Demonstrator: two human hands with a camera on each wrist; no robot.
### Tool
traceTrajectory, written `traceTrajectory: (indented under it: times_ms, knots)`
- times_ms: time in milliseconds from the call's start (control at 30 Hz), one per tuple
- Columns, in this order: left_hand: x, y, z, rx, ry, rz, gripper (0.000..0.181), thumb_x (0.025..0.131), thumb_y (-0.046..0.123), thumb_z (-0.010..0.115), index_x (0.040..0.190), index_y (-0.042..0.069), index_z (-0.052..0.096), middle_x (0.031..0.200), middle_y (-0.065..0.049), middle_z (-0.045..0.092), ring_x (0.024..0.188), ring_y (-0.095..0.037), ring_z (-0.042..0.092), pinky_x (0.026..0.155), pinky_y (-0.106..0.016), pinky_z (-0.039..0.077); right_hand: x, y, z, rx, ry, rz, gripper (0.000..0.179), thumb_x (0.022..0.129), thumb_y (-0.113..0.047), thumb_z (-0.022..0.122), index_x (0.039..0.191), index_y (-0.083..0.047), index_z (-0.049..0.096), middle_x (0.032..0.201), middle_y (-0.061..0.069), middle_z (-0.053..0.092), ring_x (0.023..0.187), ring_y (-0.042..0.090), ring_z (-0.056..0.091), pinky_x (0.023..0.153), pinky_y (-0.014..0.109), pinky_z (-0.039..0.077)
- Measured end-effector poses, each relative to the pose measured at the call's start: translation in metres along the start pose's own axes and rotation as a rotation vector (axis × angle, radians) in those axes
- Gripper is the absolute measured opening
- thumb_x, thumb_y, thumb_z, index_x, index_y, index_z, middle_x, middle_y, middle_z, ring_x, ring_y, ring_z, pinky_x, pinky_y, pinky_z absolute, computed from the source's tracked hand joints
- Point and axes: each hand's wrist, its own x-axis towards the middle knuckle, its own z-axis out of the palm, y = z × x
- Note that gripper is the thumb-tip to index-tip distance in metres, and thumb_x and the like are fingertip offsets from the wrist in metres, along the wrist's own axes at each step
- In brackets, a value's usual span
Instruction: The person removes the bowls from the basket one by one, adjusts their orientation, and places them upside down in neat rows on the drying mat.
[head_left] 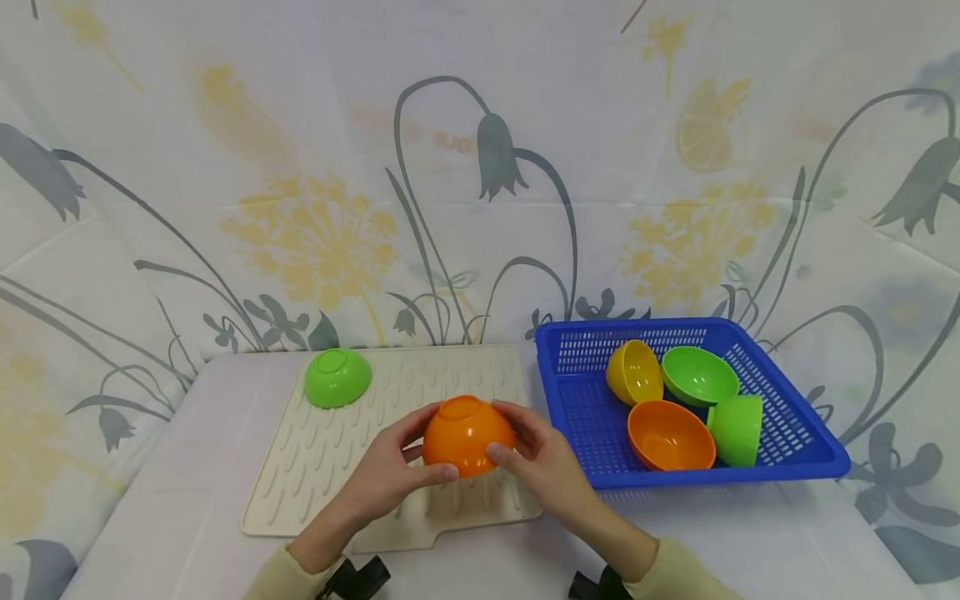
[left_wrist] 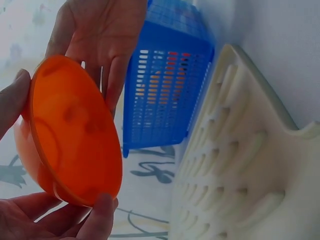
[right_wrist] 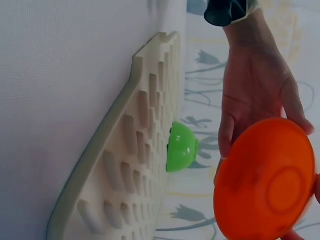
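Note:
An orange bowl [head_left: 467, 437] is held upside down above the cream ridged drying mat [head_left: 300, 475], its foot ring facing up. The left hand [head_left: 386, 471] grips its left side, thumb on the near wall. On the opposite side the right hand [head_left: 551, 467] pinches the rim between thumb and fingers. Both wrist views look into the inside of the orange bowl [left_wrist: 75, 130], which hangs apart from the mat. At the mat's far left corner a green bowl [head_left: 337, 379] sits upside down.
A blue perforated basket [head_left: 570, 433] stands right of the mat. Inside it are a yellow bowl [head_left: 634, 372], a green bowl [head_left: 699, 377], another orange bowl [head_left: 671, 437] and a green bowl tipped on its side [head_left: 737, 431]. A flower-patterned cloth [head_left: 480, 233] hangs behind.

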Motion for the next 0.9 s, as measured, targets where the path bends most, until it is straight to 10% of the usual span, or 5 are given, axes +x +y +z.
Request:
traceTrajectory:
  times_ms: [567,900]
  knots:
    - [0.011,-0.015,-0.012,0.074,0.061,0.006,0.082,0.079,0.017,0.085,0.149,0.011,0.043,0.148,-0.008,0.047,0.134,-0.029,0.045,0.112,-0.05,0.035,0.014,0.015,0.009,-0.08,-0.042,-0.06,0.067,0.089,-0.01,0.075,0.148,-0.005,0.043,0.153,0.014,0.039,0.144,0.031,0.034,0.11,0.039,0.033]
    - [0.028,-0.033,-0.021,0.114,0.117,-0.042,0.097,0.078,0.011,0.086,0.156,0.007,0.028,0.157,-0.01,0.036,0.146,-0.03,0.03,0.116,-0.044,0.025,0.039,0.021,0.032,-0.047,0.076,0.074,0.065,0.089,0.009,0.064,0.149,-0.002,0.041,0.153,0.021,0.036,0.142,0.041,0.032,0.111,0.05,0.033]
